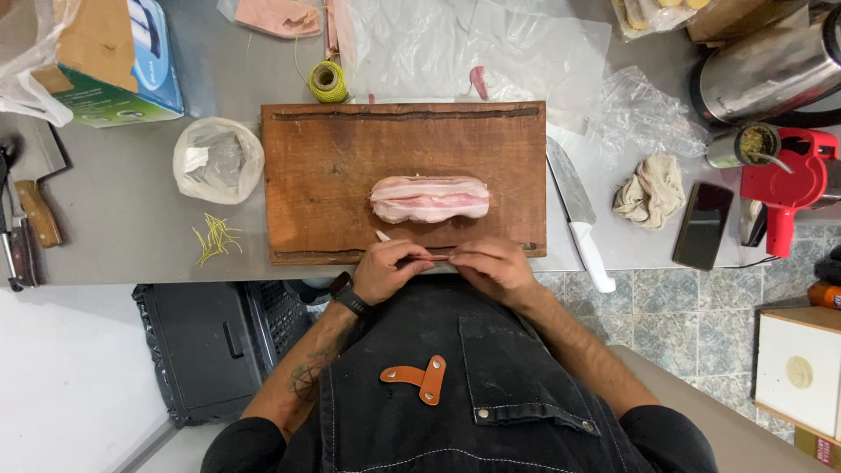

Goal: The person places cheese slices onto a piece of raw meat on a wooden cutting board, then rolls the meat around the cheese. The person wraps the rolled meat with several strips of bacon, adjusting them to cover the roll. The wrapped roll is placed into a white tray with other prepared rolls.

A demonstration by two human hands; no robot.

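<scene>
apron: a black denim apron (491, 385) with a tan leather tab is seen closest, pressed up to the counter edge.
left hand: the left hand (385, 270) is curled, fingertips pinched on one end of a thin wooden skewer (431, 257), kept low over the board's near edge.
right hand: the right hand (492, 264) is closed on the other end, so the stick is braced from both sides.
meat: the pink bacon-wrapped roll (429, 199) is parked mid-board on the brown wooden cutting board (333, 158), just beyond the hands.
knife: a white-handled knife (578, 215) is laid off the board's right edge.
</scene>
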